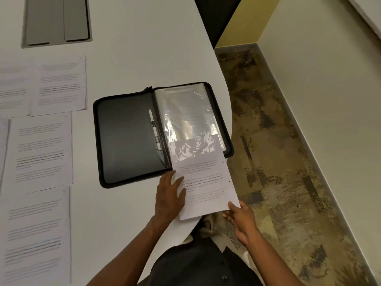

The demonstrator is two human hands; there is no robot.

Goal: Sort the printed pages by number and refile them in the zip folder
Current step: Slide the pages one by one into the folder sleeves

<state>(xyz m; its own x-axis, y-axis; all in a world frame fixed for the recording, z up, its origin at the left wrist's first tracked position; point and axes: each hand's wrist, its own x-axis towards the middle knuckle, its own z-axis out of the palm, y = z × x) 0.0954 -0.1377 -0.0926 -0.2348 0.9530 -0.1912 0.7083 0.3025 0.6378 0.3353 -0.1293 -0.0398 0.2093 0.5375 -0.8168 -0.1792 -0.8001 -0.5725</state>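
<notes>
I see the printed page at lower centre, its top edge tucked into a clear sleeve of the open black zip folder at centre frame. My left hand lies on the page's left edge, fingers straight and spread. My right hand pinches the page's bottom right corner. More pages lie spread on the white table at the left.

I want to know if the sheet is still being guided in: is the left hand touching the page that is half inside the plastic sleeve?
Touching. The head view shows the left hand with fingers lying flat on the page's left edge.
</notes>
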